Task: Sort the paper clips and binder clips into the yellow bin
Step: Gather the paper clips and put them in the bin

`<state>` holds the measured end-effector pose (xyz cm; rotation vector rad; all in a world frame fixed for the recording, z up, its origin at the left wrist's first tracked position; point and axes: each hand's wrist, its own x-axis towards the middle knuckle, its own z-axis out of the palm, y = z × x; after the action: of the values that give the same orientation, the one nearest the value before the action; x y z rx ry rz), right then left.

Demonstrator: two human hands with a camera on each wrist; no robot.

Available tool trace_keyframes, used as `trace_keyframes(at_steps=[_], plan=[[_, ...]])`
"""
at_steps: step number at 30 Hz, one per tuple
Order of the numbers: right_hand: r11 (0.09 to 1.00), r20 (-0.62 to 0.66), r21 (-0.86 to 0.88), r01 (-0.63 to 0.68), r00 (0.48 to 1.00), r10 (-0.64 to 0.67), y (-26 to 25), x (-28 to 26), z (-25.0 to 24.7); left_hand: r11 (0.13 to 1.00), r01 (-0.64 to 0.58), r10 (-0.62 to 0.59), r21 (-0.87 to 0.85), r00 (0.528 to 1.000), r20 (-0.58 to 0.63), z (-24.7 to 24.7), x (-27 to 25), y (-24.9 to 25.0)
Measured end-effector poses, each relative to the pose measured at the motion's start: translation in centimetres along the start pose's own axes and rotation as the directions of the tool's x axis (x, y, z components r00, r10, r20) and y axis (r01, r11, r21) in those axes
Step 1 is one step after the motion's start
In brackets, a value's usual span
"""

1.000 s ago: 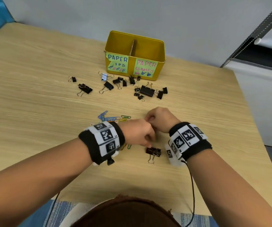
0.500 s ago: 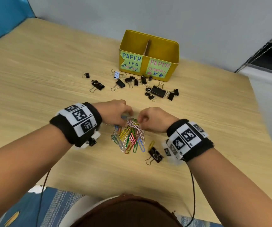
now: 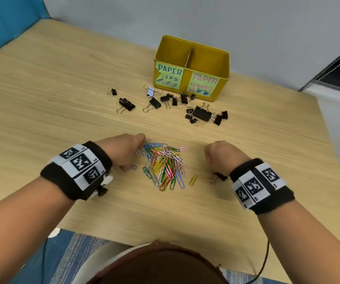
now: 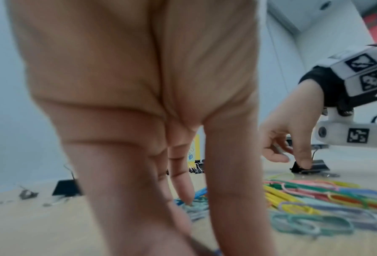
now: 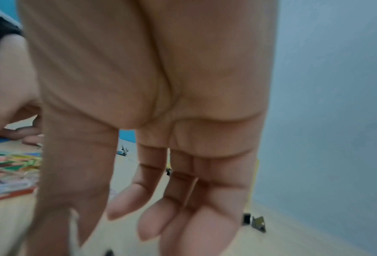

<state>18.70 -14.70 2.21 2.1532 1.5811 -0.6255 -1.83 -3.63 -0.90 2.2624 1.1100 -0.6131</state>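
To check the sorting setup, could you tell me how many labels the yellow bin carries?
2. A blue-lettered label on the front left of the yellow bin, a pink-lettered label on its front right. Other sides are hidden.

The head camera looks steeply down from above the near side of the heap of coloured wire paper clips (image 3: pixel 163 165). The left wrist camera sits low, close on the heap's left, looking along the left hand (image 4: pixel 139 86); the heap fills its lower right. The right wrist camera sits low on the heap's right, behind the right hand (image 5: pixel 150 86), the heap blurred at its left edge. All three share the heap.
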Motion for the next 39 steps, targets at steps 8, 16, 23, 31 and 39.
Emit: trace_keyframes(at_steps=[8,16,23,31,39], plan=[[0.979,0.015,0.049,0.197,0.980,-0.198,-3.5,-0.5,2.7,0.969,-0.134,0.123,-0.207,0.990,-0.066,0.6,0.9,2.1],[0.889,-0.216,0.394,0.235,0.963,-0.159,-4.2,1.4,1.5,0.970,-0.213,0.189,-0.121,0.964,-0.185,-0.1,0.6,1.4],[0.952,-0.144,0.228,0.203,0.974,-0.174,-5.0,2.5,1.7,0.988,-0.137,0.144,0.073,0.983,-0.110,1.8,1.1,3.1],[0.835,-0.200,0.527,0.160,0.978,-0.061,-3.8,4.3,1.7,0.984,-0.159,0.133,-0.084,0.957,-0.256,0.7,2.3,2.5],[0.422,-0.030,0.905,0.048,0.998,-0.047,-1.4,5.4,1.2,0.936,-0.220,0.114,-0.275,0.928,-0.356,-0.2,3.2,1.0]])
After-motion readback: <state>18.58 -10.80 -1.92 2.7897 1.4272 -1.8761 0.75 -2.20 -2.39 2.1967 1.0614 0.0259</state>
